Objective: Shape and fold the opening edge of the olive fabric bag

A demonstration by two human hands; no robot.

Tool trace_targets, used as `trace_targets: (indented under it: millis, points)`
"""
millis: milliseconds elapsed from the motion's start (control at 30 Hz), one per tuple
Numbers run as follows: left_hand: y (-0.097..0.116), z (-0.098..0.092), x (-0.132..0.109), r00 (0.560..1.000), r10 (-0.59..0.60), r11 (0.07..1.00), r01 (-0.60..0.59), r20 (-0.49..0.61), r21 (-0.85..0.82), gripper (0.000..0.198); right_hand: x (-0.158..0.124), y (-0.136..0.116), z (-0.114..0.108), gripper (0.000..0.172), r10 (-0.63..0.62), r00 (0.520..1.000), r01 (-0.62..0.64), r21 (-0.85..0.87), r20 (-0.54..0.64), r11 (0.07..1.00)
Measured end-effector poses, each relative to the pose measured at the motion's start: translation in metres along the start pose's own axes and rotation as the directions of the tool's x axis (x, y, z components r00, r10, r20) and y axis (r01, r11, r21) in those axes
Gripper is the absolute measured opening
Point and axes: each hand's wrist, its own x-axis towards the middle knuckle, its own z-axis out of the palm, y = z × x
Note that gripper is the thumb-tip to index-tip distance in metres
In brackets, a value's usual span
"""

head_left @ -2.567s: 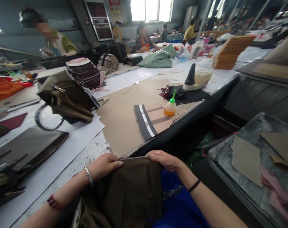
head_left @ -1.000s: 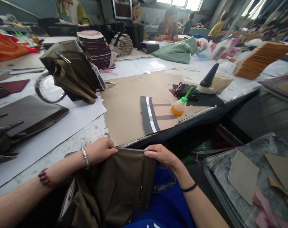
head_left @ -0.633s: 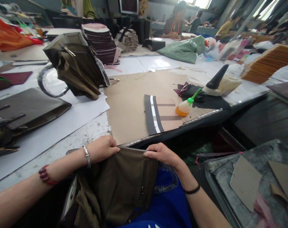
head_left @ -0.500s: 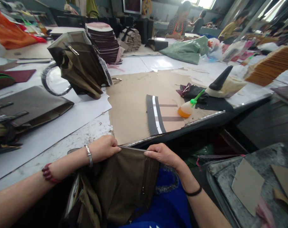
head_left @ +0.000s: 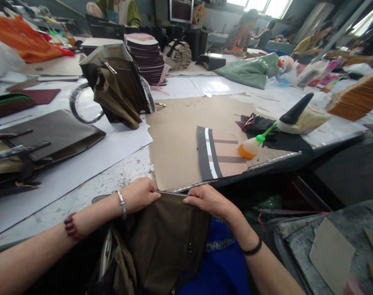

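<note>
An olive-brown handbag rests at my lap, below the table's front edge. My left hand pinches its upper edge, thumb on the near side. A short way to the right, my right hand grips the same edge between thumb and fingers. The stretch of edge between the two hands is nearly straight. A zip runs down the bag's right part, under my right hand. Clear plastic wrap covers a ring-like handle at the bag's right side. The fingertips behind the edge are hidden.
Brown card lies on the table, bearing a curved striped piece and a glue bottle. Another brown bag stands at left, beside a flat grey-brown bag. Stacked dark pieces stand behind. Other people sit far back.
The view has shifted slightly, so the table things appear further right and a little lower. My right hand sits slightly closer to my left along the bag's edge. Both hands keep their grip.
</note>
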Motion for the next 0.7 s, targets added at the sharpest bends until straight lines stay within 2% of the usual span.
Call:
trace_targets:
  millis: [167, 333, 433, 567, 700]
  points:
    - [-0.002, 0.001, -0.001, 1.000, 0.001, 1.000, -0.001, -0.015, -0.002, 0.024, 0.007, -0.014, 0.000, 0.031, -0.017, 0.999, 0.019, -0.080, 0.032, 0.997]
    - [0.000, 0.002, -0.005, 0.999, 0.027, 1.000, -0.027, -0.025, -0.013, 0.021, 0.026, -0.038, 0.012, 0.030, -0.077, 0.996, 0.082, -0.164, 0.037, 0.983]
    - [0.000, 0.003, -0.007, 0.998, 0.068, 0.997, -0.068, -0.019, -0.028, 0.021, 0.037, -0.051, 0.019, 0.025, -0.129, 0.990, 0.136, -0.152, 0.053, 0.979]
    - [-0.012, 0.001, -0.013, 0.988, 0.155, 0.986, -0.156, -0.014, -0.057, 0.024, 0.040, -0.052, 0.020, 0.022, -0.157, 0.983, 0.161, -0.038, 0.095, 0.986]
    - [-0.027, -0.005, -0.027, 0.975, 0.204, 0.979, -0.203, -0.089, 0.023, 0.022, 0.036, -0.044, 0.019, 0.024, -0.141, 0.989, 0.142, -0.019, 0.045, 0.990]
